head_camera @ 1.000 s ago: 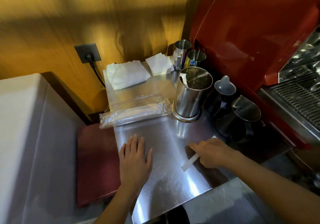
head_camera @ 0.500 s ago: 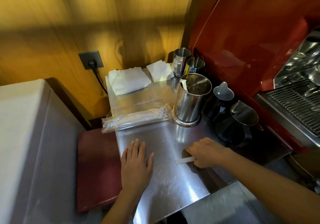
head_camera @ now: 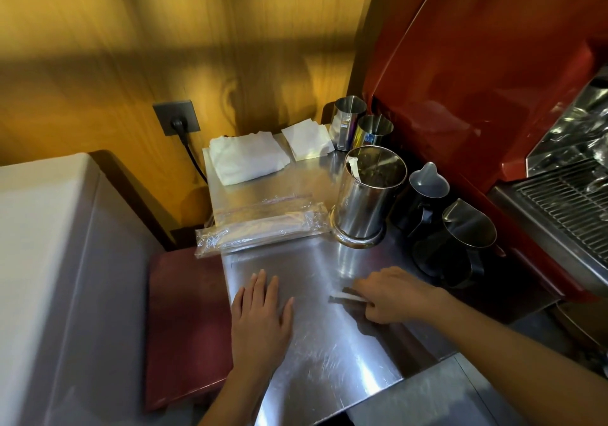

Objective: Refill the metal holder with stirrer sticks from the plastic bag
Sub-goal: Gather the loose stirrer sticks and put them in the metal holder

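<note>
A tall round metal holder (head_camera: 365, 202) stands upright on the steel counter (head_camera: 316, 336), with one pale stick end leaning on its left rim. Left of it lies a clear plastic bag (head_camera: 263, 229) of stirrer sticks, flat on the counter. My right hand (head_camera: 391, 294) rests low on the counter in front of the holder, fingers closed around a single white stirrer stick (head_camera: 345, 299) that points left. My left hand (head_camera: 261, 313) lies palm down, fingers spread, on the counter's left part, holding nothing.
Two dark milk jugs (head_camera: 460, 238) stand right of the holder. Two small steel cups (head_camera: 360, 126) sit at the back by a red espresso machine (head_camera: 477, 63). Folded white cloths (head_camera: 246, 155) lie at the back. A dark red board (head_camera: 187, 323) borders the counter's left edge.
My right hand has turned the stick from pointing down-left to lying nearly level, pointing left, and lowered it toward the counter. My left hand has stayed flat. The camera has shifted a little.
</note>
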The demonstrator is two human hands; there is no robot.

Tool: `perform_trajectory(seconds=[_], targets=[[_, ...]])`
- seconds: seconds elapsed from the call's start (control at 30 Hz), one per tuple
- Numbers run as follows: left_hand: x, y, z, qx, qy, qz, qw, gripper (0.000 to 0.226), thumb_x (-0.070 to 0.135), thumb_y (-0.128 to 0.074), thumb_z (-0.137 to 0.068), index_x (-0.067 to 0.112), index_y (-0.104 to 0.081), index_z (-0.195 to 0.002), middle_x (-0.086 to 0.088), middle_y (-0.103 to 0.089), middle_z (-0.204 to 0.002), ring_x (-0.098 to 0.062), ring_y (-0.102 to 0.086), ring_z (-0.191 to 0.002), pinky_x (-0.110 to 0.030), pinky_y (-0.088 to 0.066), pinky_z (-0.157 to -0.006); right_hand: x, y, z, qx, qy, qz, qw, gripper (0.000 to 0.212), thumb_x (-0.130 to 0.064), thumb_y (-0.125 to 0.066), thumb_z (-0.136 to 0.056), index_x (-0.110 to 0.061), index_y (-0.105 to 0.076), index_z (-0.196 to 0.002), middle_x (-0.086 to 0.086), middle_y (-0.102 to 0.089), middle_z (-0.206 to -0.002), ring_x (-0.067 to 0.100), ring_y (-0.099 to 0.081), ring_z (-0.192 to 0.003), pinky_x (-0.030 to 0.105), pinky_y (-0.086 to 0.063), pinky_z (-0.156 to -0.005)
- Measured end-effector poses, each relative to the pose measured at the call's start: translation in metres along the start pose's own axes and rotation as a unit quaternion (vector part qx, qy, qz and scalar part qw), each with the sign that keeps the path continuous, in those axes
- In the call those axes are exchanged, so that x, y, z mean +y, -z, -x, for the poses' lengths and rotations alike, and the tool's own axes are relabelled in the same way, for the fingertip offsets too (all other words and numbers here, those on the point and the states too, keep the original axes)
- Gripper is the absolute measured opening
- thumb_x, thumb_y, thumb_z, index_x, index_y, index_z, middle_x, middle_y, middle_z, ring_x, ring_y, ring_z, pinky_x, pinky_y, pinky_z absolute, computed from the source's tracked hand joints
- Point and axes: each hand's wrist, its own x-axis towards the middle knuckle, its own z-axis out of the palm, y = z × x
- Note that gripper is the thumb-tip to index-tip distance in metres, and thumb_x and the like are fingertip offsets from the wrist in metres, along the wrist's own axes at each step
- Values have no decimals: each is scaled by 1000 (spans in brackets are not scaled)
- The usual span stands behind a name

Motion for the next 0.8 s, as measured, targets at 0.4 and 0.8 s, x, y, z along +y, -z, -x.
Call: perform_trajectory(seconds=[0.4,0.8], targets=[[1,2,0,-5,3,0,1000,51,41,-36,-86,9,-62,-116,-14,-63,-125,-28,-56,-120,-46,-42,-100,13,130,16,475,-45,-294,828,9,-7,-59,-77,-5,-51,-80,-6,-53,-58,5,-49,-52,13,-34,-48],[2,5,0,-6,7,6,1000,50,41,-37,-85,10,-64,-114,-13,-64,-124,-28,-57,-119,-46,-45,-98,69,143,-24,175,-244,-207,931,9,-20,-66,-76,-16,-58,-78,2,-61,-76,22,-56,-70,32,-40,-60]])
